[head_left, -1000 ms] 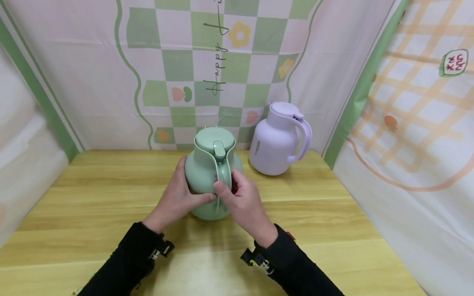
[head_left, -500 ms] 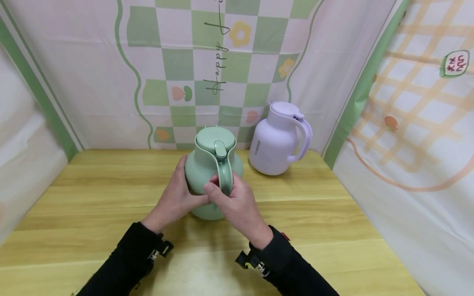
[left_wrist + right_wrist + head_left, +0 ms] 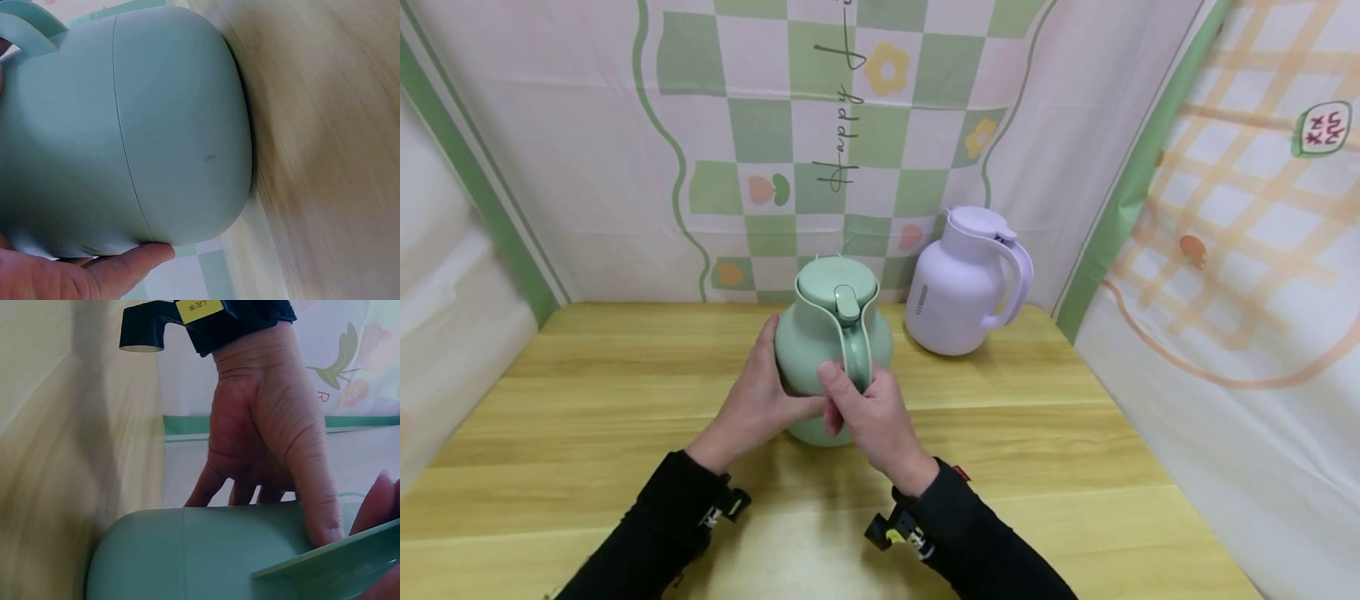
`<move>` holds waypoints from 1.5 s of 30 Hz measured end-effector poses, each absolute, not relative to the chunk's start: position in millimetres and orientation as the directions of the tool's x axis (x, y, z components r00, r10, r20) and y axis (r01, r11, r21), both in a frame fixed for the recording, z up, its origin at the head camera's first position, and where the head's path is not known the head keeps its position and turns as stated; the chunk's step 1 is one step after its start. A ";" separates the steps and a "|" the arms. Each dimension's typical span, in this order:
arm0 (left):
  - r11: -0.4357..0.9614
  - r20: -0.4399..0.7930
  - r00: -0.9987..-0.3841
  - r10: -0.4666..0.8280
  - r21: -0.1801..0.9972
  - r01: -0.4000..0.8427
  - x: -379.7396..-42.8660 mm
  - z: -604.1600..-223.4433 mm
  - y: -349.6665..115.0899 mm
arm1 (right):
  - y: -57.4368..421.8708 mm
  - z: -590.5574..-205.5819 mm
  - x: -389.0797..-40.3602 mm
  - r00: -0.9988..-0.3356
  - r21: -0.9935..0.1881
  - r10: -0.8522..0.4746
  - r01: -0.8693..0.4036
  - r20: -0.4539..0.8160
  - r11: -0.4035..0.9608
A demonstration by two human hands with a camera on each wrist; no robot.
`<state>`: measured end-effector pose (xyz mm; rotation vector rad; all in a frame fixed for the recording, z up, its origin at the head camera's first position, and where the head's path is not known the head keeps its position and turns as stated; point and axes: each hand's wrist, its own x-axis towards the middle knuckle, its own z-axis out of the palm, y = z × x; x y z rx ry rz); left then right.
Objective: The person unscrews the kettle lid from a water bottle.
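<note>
Head: green jug (image 3: 820, 342) upright on table (image 3: 625, 400), lilac jug (image 3: 955, 292) behind-R. L hand (image 3: 758, 400) cups body, R hand (image 3: 876, 412) grips handle (image 3: 857, 354). L wrist: base looks flush w/ table. R wrist: L hand's thumb on jug's side. Prob. gripping step; next calls for firm, level hold.

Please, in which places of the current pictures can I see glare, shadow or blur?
Head: pale glare on the table near the bottom edge; left wrist: the green jug fairly clear, the wood grain beside it soft; right wrist: a dark shadow band crossing the table, the creases of the left hand sharp.
</note>
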<state>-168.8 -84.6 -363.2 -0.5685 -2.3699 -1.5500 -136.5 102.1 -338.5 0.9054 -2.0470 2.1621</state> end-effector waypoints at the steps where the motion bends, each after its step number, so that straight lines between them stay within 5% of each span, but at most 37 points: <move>1: 0.355 0.413 -0.892 0.184 0.818 0.453 -168.7 -363.3 -84.5 | 101.8 -339.5 -137.3 -0.826 -0.903 -0.367 -0.403 0.428 -0.148; 29: 0.408 0.296 -0.918 0.265 0.828 0.385 -166.8 -336.8 -111.4 | 93.0 -337.6 -137.5 -0.843 -0.888 -0.281 -0.442 0.459 -0.125; 40: 0.445 0.595 -0.735 0.326 0.589 0.674 -178.5 -286.4 -117.5 | 92.9 -338.2 -136.9 -0.859 -0.901 -0.273 -0.418 0.433 -0.113; 45: 0.503 0.621 -0.656 0.429 0.439 0.745 -185.5 -259.4 -108.4 | 92.5 -339.5 -136.6 -0.879 -0.916 -0.260 -0.384 0.400 -0.112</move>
